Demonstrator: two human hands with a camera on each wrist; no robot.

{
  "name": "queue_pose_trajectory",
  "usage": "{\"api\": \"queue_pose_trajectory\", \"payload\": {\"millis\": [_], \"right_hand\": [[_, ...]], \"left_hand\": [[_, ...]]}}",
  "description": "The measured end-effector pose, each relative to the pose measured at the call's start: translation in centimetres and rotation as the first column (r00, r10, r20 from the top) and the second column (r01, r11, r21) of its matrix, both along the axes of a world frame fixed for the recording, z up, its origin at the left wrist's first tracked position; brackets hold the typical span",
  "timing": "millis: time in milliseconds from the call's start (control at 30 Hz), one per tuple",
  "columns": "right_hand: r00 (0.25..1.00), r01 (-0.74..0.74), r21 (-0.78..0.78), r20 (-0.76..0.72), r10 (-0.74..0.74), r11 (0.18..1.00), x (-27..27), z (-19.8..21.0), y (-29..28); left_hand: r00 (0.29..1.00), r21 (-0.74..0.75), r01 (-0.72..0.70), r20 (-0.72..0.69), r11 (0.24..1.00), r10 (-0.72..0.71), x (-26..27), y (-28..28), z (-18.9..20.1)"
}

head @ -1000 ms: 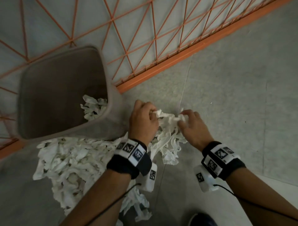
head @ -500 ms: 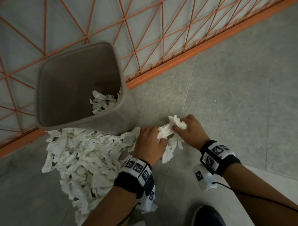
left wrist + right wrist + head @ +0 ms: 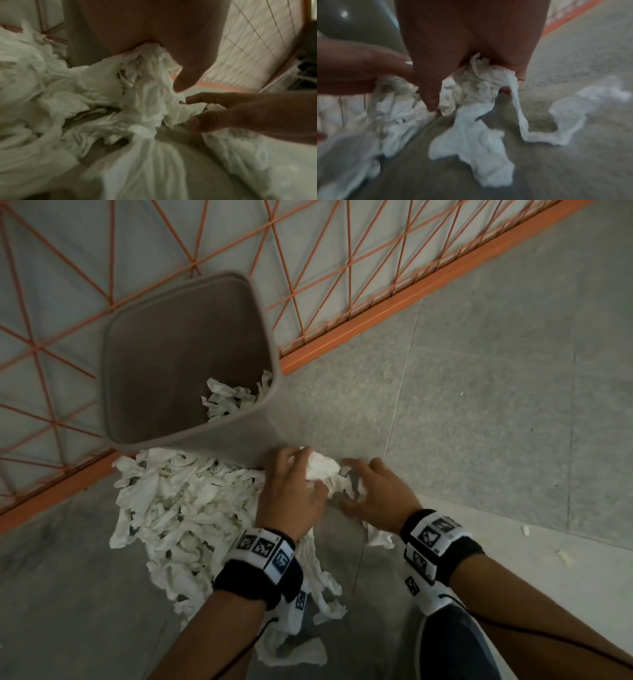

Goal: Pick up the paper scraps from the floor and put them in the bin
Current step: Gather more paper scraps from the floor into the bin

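My left hand (image 3: 291, 491) and right hand (image 3: 376, 494) each clutch part of one wad of paper scraps (image 3: 323, 470) low over the floor (image 3: 479, 405), just beside the bin (image 3: 270, 344). To lift cleanly I should squeeze the wad tight and tuck its trailing strips in, I judge, or they'll drop. The scraps are thin, crinkled, ragged white tissue; a big pile (image 3: 178, 508) lies against the bin's near wall, a few inside.

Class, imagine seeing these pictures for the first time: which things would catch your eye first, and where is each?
First, the big heap of white paper scraps on the grey floor in front of the bin. Next, the left hand and right hand gathering a bunch beside the bin. Behind stands an orange lattice fence.
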State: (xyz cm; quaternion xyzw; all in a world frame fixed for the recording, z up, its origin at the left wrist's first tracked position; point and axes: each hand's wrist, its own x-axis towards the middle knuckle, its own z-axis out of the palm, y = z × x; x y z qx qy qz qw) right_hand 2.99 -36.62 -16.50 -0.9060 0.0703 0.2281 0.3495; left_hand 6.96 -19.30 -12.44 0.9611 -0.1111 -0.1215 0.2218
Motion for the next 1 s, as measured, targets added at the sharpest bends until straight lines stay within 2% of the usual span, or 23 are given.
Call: {"api": "queue_pose_trajectory", "payload": {"millis": [100,200,267,333,433,533,633,666,700,800,866,933,1000], "right_hand": [[0.989,-0.147,-0.149,-0.013,0.146,0.978,-0.6,-0.9,0.6],[0.990,-0.109,-0.114,0.072,0.117,0.987,-1.2,-1.3,0.3],[0.992,-0.062,-0.064,0.105,0.068,0.996,-1.3,-1.3,0.0],[0.991,0.025,-0.006,0.130,-0.024,1.000,-1.5,-1.3,-0.1],[0.962,0.141,0.072,0.224,-0.153,0.987,-1.4,-0.8,0.4],[0.955,0.112,0.087,0.264,-0.132,0.990,-0.8,0.1,2.4],[0.967,0.071,0.046,0.243,-0.080,0.996,0.5,0.6,2.4],[0.976,-0.002,0.004,0.217,0.001,1.000,1.2,0.5,3.1],[0.981,0.009,0.002,0.192,-0.009,1.000,1.6,0.6,2.9],[0.985,0.108,0.083,0.122,-0.118,0.991,2.1,1.0,2.4],[0.981,0.194,0.156,-0.006,-0.195,0.969,2.0,1.6,2.2],[0.978,0.202,0.220,-0.105,-0.183,0.954,1.8,2.4,2.0],[0.979,0.180,0.298,-0.143,-0.142,0.937,1.4,3.1,2.0]], "left_hand": [[0.970,0.209,0.151,-0.222,0.966,-0.103,0.2,0.1,-2.5],[0.967,0.215,0.160,-0.229,0.963,-0.110,0.7,0.2,-3.5],[0.985,0.142,0.099,-0.153,0.985,-0.077,0.8,0.1,-2.9],[0.995,-0.002,0.007,-0.102,1.000,-0.007,0.4,0.5,-1.4],[0.991,-0.229,-0.119,0.031,0.966,0.129,-0.3,1.7,1.2],[0.952,-0.357,-0.178,0.174,0.917,0.252,-1.9,4.6,2.9],[0.941,-0.434,-0.186,0.180,0.881,0.288,-2.5,6.1,3.4],[0.925,-0.471,-0.231,0.165,0.851,0.342,-3.4,7.2,2.7],[0.928,-0.467,-0.237,0.149,0.852,0.340,-3.5,7.5,2.4],[0.961,-0.313,-0.251,0.032,0.916,0.274,-4.5,6.4,1.0],[0.977,-0.165,-0.204,-0.099,0.965,0.189,-4.8,5.0,-0.2],[0.969,0.004,-0.119,-0.219,0.993,0.117,-4.7,3.7,-1.4],[0.960,0.132,-0.027,-0.272,0.991,0.062,-4.1,3.2,-2.4]]}}
